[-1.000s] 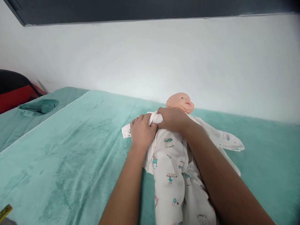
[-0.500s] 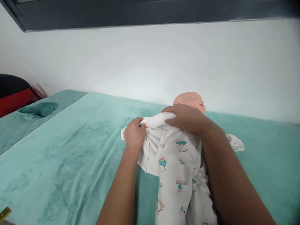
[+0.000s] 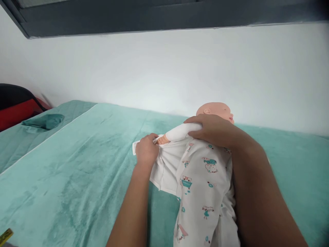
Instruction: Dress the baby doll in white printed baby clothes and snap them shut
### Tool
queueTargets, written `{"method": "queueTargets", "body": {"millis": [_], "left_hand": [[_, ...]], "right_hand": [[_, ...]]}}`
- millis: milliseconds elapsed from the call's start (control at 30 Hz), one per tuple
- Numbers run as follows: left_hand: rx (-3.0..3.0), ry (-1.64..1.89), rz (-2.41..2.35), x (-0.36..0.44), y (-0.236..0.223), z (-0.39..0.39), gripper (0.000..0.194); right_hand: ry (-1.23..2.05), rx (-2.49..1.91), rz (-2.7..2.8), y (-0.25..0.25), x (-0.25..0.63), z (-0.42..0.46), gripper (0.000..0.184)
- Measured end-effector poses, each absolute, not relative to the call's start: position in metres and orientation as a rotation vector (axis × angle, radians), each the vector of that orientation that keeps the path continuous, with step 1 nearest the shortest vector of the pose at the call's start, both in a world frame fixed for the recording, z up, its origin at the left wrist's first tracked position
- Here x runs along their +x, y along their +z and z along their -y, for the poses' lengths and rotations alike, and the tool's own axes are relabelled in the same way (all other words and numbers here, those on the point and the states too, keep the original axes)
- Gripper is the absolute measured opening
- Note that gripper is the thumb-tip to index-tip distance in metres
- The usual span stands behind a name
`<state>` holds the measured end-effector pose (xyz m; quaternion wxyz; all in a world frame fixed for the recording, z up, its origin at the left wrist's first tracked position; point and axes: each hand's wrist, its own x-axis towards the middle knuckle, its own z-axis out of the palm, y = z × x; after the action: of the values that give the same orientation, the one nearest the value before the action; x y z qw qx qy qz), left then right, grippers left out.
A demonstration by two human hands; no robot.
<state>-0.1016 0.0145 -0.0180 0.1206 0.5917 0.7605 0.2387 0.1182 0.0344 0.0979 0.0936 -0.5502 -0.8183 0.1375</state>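
A baby doll (image 3: 214,108) lies on the green bed cover with its head toward the wall, face turned right. It wears a white printed outfit (image 3: 197,185), and a white garment (image 3: 167,164) is spread out beside and under it on the left. My left hand (image 3: 147,149) is closed on the sleeve of that garment, close to the doll's small bare hand (image 3: 162,140). My right hand (image 3: 209,128) wraps round the doll's white-sleeved upper arm (image 3: 182,132), near its shoulder. My right forearm hides part of the doll's body.
The green velvety cover (image 3: 64,178) spreads over the bed up to a white wall (image 3: 128,75). A dark frame (image 3: 128,17) runs along the top. A black and red object (image 3: 17,106) stands at the far left. Something yellow (image 3: 6,236) shows at the lower left.
The doll and my right hand have shifted right, away from my left hand. More of the doll's small hand now shows, drawn back from the sleeve that my left hand holds.
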Motion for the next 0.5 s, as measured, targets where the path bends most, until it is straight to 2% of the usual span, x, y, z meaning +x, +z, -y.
{"method": "queueTargets", "body": {"millis": [133, 300, 433, 500], "left_hand": [[1.74, 0.689, -2.272, -0.104, -0.023, -0.017, 0.035], [1.522, 1.028, -2.209, -0.104, -0.022, -0.02, 0.046], [1.202, 1.408, -1.836, -0.099, -0.012, -0.017, 0.025], [1.089, 1.599, -1.679, -0.097, -0.008, -0.015, 0.02]], "right_hand": [[0.389, -1.651, 2.358, 0.096, 0.122, -0.035, 0.032], [0.451, -1.578, 2.391, 0.091, 0.113, -0.037, 0.031], [0.469, -1.569, 2.436, 0.083, 0.099, -0.043, 0.029], [0.462, -1.572, 2.49, 0.077, 0.093, -0.046, 0.024]]}}
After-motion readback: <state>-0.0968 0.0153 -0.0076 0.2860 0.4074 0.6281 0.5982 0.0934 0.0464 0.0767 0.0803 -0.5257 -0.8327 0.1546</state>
